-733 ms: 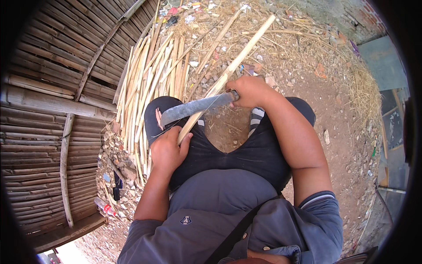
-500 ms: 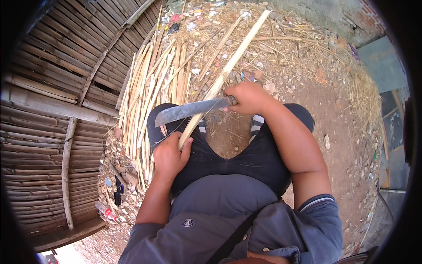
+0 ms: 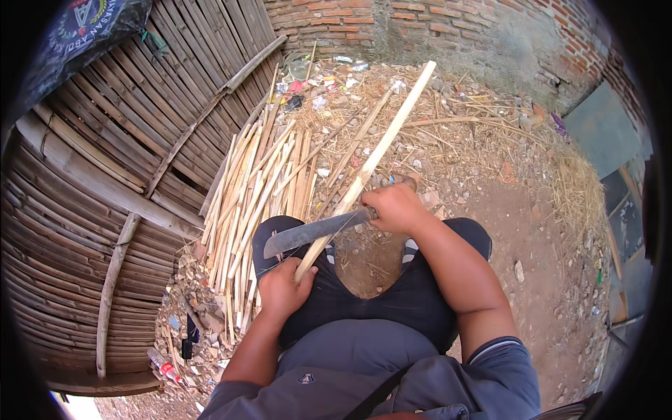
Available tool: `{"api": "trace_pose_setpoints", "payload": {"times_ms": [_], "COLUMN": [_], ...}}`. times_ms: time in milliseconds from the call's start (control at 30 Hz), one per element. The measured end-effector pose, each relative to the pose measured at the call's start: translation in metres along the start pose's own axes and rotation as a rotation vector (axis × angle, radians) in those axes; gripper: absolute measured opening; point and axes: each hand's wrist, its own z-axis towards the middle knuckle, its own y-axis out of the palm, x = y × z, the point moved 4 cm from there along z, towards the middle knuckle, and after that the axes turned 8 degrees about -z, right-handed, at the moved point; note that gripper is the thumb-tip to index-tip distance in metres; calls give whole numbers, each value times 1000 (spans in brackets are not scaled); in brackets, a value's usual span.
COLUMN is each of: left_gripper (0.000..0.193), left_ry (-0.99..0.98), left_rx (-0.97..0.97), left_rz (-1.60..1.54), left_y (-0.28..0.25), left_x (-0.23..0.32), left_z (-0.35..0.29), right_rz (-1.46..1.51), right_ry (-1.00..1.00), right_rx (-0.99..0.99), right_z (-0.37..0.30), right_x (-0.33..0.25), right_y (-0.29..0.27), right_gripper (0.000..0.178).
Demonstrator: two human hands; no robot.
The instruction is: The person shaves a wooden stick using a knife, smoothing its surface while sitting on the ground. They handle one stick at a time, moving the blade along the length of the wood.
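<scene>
My left hand (image 3: 283,288) is closed around the near end of a long pale strip of split bamboo or wood (image 3: 392,131), just above my left thigh. The strip slants away from me, up and to the right. A machete (image 3: 316,233) with a wide, dull grey blade is in my right hand (image 3: 394,208), its fingers wrapped around the wooden handle. The blade points left and lies across the strip, a short way beyond my left hand. Thin shavings or fibres show beside the blade near my left knee.
Many similar pale strips (image 3: 245,203) lie piled left of my knees. A slatted bamboo wall (image 3: 77,294) stands at the left, a brick wall (image 3: 448,35) at the far side. Straw (image 3: 577,178), rubble and litter cover the ground; a plastic bottle (image 3: 165,366) lies lower left.
The view has tilted up, so everything sits lower and more brick wall shows. Both hands keep their grips, and the blade still crosses the strip at nearly the same place.
</scene>
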Motion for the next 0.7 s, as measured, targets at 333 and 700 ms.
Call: {"api": "trace_pose_setpoints", "payload": {"times_ms": [333,700], "left_gripper": [30,27], "left_ry": [-13,22], "left_rx": [-39,-15], "left_rz": [18,5], "left_y": [-2,-1], "left_x": [5,1], "left_z": [0,-2], "right_rz": [-53,29], "right_ry": [31,185], "right_rx": [-23,48], "right_z": [-4,-12], "right_x": [9,32], "right_y": [-6,-7], "right_gripper": [30,36]}}
